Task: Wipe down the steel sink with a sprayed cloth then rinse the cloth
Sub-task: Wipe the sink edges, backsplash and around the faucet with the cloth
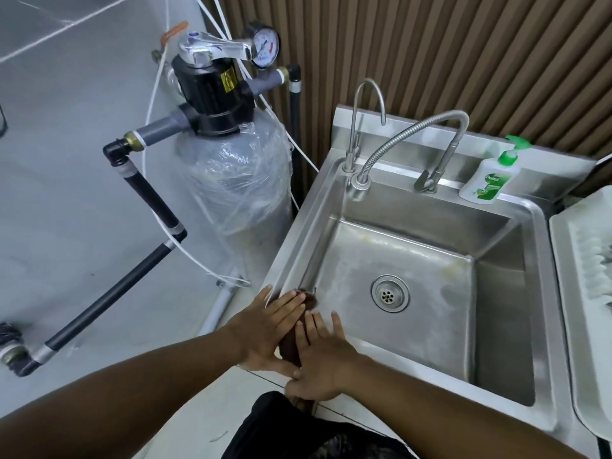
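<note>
Left hand [265, 329] and right hand [319, 359] press flat, fingers straight, on the brown cloth [291, 346] at the steel sink's [308, 223] near-left rim, mid-wipe; the next move probably calls for sweeping it along the rim.

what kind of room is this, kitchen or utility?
Probably a utility or back-of-house wash area: steel sink, plastic-wrapped filter tank with a pressure gauge and exposed pipes beside it, handwash bottle on the sink ledge.

Cloth [306, 301]: mostly covered by the left hand [265, 329] and right hand [319, 359]; outline indeterminate.
White tray [563, 293]: cut off by the right edge.
Pressure gauge [264, 44]: reading too small to tell.
</note>
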A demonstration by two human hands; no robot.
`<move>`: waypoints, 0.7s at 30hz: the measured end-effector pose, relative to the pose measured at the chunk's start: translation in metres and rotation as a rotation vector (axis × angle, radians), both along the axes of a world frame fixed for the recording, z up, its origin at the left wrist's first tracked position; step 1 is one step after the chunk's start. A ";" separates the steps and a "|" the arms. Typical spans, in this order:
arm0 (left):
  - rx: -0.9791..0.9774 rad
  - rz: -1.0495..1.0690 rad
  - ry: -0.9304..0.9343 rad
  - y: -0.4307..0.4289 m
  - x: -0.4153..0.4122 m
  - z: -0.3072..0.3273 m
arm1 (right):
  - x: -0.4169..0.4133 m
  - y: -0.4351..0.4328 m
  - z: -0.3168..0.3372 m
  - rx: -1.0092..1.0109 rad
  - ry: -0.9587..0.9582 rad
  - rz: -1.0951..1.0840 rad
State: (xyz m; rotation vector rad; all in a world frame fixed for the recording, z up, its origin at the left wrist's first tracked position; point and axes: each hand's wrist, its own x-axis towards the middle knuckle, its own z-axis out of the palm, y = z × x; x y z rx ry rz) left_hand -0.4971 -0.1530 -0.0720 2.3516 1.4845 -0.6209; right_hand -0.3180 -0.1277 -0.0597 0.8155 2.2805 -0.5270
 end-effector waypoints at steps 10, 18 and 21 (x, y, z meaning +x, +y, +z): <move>0.320 0.228 -0.317 -0.012 -0.018 -0.015 | -0.012 0.019 0.028 0.092 0.225 -0.192; 0.310 0.781 -0.418 0.005 0.007 -0.019 | -0.001 0.035 0.015 -0.064 0.374 -0.559; 0.324 0.751 -0.392 0.017 -0.001 -0.023 | -0.006 0.038 0.020 -0.068 0.371 -0.607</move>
